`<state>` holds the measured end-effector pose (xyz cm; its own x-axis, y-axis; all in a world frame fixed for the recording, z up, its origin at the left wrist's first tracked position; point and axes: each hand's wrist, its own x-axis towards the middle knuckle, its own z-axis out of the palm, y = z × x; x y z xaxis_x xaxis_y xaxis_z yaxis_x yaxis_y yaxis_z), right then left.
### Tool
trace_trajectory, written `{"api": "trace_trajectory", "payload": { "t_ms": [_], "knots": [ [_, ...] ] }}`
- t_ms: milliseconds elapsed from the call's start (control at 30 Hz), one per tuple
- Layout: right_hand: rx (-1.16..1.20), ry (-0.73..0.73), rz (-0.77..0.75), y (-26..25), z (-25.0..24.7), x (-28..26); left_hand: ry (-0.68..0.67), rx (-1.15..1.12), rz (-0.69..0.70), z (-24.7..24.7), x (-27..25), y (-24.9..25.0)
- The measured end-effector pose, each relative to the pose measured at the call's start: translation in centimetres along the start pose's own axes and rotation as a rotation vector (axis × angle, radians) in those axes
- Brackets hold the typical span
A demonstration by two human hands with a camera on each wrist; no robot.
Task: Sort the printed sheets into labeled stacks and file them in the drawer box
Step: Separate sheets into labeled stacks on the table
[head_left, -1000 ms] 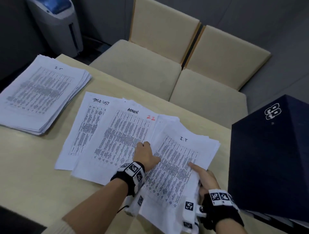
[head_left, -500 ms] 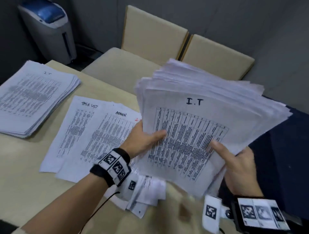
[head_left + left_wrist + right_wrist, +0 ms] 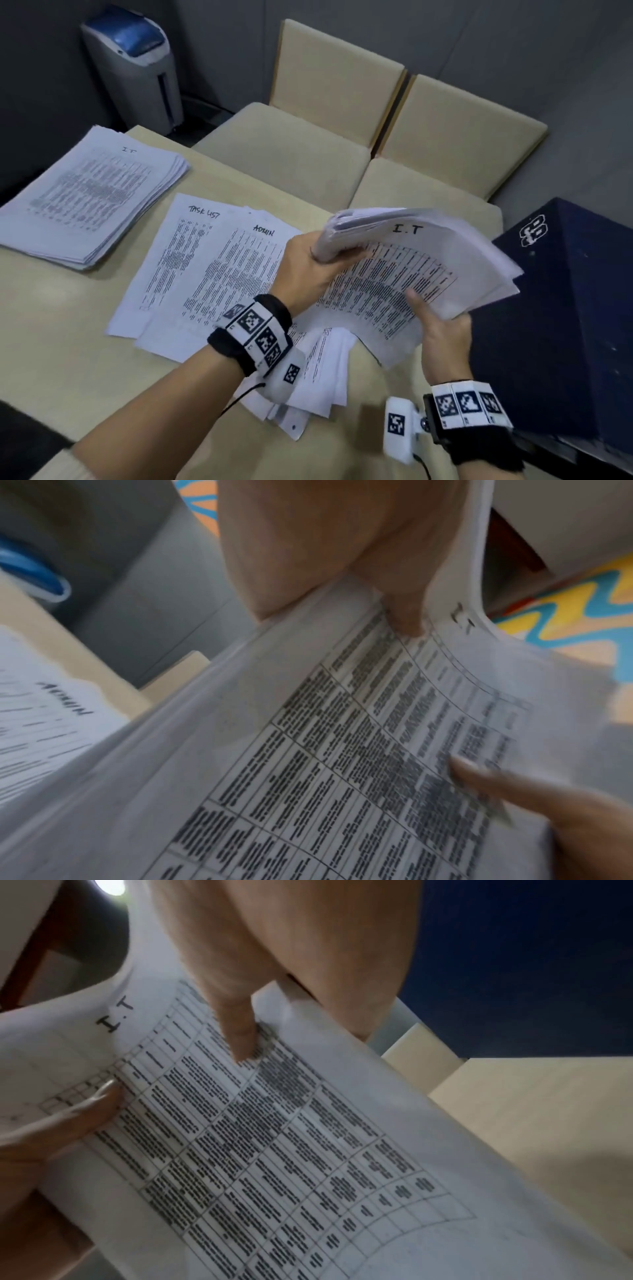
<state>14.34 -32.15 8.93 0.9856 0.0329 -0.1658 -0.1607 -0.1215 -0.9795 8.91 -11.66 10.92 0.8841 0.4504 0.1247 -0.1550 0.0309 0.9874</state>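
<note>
At the far left of the table [image 3: 51, 359], a thick stack marked "I T" [image 3: 92, 198] is laid flat, its sheets slightly fanned at the right edge. Behind it, off the table, a grey bin with a blue lid [image 3: 133, 65] is seen against the wall. Right of that stack, a sheet headed "TASK LIST" [image 3: 168, 260] is partly overlapped by a sheet headed "ADMIN" [image 3: 233, 274]; both are lying flat near the middle of the table. A loose fan of further sheets [image 3: 322, 373] is spread at the near edge, partly covered by the left wrist.

A bundle headed "I.T" [image 3: 404, 277] is held clear of the table, right of the middle. Its far left corner is gripped by the left hand [image 3: 305, 274], with the thumb laid on the printed top sheet and the fingers wrapped beneath. Its near right edge is gripped by the right hand [image 3: 442, 335], with the thumb pressed on top and the fingers hidden underneath. The bundle is bowed between the two hands, its sheets splayed toward the right.

At the far right, a dark blue drawer box [image 3: 565, 325] bearing a white logo is set on the table, with the bundle's right edge raised just over its left side. Two beige chairs [image 3: 342, 120] are placed beyond the table.
</note>
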Motion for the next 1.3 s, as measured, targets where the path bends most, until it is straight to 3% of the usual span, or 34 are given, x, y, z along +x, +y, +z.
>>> {"api": "trace_trajectory", "payload": {
  "t_ms": [133, 267, 333, 400, 500, 633, 733, 867, 967, 1100, 1167, 1300],
  "knots": [
    [0.044, 0.032, -0.078, -0.3, -0.1, 0.4, 0.053, -0.096, 0.045, 0.1, 0.1, 0.5],
    [0.021, -0.077, 0.009, 0.3, 0.6, 0.4, -0.105, 0.074, -0.135, -0.1, 0.3, -2.5],
    [-0.014, -0.033, -0.011, 0.2, 1.1, 0.8, -0.134, 0.181, -0.145, -0.5, 0.0, -3.9],
    [-0.022, 0.016, -0.064, -0.5, 1.5, 1.3, -0.099, 0.149, -0.145, -1.6, -0.2, -4.0],
    [0.106, 0.052, -0.096, -2.0, 2.6, 1.3, -0.107, 0.17, -0.174, -4.3, -0.3, -2.9],
    [0.391, -0.155, -0.108, -4.2, 5.7, 0.3, -0.19, 0.182, -0.271, -7.2, 0.2, -1.0],
    [0.322, -0.174, -0.151, -4.7, 9.7, 0.1, -0.158, 0.143, -0.287, -9.9, 1.3, -0.4],
    [0.276, -0.19, -0.157, -3.6, 15.8, 0.9, -0.075, 0.204, -0.307, -18.0, 2.6, 0.3],
    [0.129, -0.193, -0.043, 0.4, 20.3, 1.2, 0.04, 0.248, -0.336, -27.0, 3.5, 0.4],
    [-0.251, -0.28, 0.2, 7.2, 24.1, 0.2, 0.225, 0.33, -0.443, -40.5, 4.9, 0.0],
    [-0.429, -0.304, 0.279, 9.1, 25.2, -0.9, 0.266, 0.38, -0.494, -46.8, 5.7, -0.9],
    [-0.591, -0.213, 0.266, 10.3, 26.3, -2.6, 0.242, 0.452, -0.599, -54.4, 7.8, -2.7]
  ]
}}
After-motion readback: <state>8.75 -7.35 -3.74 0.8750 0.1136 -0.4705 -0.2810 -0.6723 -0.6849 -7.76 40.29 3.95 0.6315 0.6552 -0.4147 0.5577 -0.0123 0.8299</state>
